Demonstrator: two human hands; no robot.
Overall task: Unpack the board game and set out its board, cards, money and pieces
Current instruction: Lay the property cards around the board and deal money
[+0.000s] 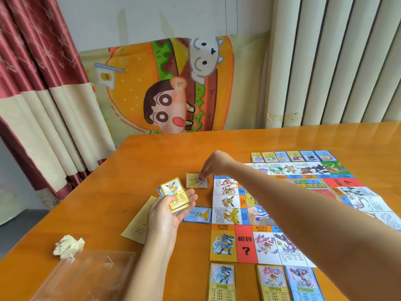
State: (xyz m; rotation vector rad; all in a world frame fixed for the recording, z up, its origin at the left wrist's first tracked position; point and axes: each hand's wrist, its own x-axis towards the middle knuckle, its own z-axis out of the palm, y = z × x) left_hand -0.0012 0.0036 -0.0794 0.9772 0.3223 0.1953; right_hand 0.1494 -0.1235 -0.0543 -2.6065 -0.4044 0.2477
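Board (246, 244) laid flat, L hand (171, 205) gripping card stack (175, 192) just left of board, R hand (213, 165) fingertips pinching yellow card (196, 180) by board's far-left corner, blue card (197, 214) touching board's left edge, card row (293, 156) along far edge.

The bench (152, 153) is glossy orange-brown. The board (225, 200) shows white squares banded orange, blue and red. The card stack (173, 190) is yellow-edged; the single card (196, 215) blue-edged. The curtain (32, 72) is dark red and cream, the crumpled paper (69, 246) pale cream.
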